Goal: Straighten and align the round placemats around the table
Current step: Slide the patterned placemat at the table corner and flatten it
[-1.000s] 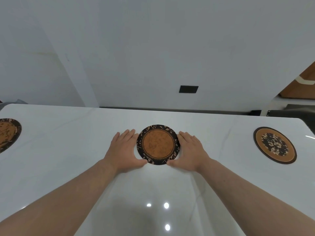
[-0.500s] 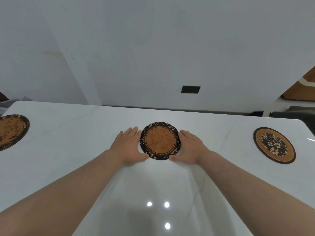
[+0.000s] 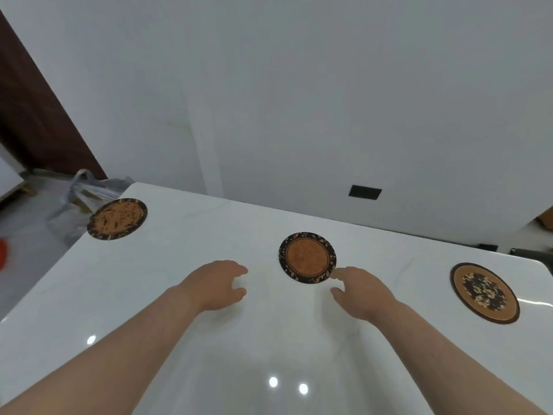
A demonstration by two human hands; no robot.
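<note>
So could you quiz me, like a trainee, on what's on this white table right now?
1. How many round placemats lie on the glossy white table?
2. True or false: the left hand rests on the middle dark-rimmed orange placemat.
3. Which mat has a dark flowered centre: A, the left speckled orange mat, or B, the right brown-rimmed mat?

Key: 1. three; 2. false, it is apart, while the right hand has fingertips at its edge; 3. B.

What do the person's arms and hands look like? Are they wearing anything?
Both arms are bare as far as the picture shows: no sleeves in view. The left hand and the right hand have no gloves, and I can't see any rings, watch or bracelet. The fingers are bare too.
</note>
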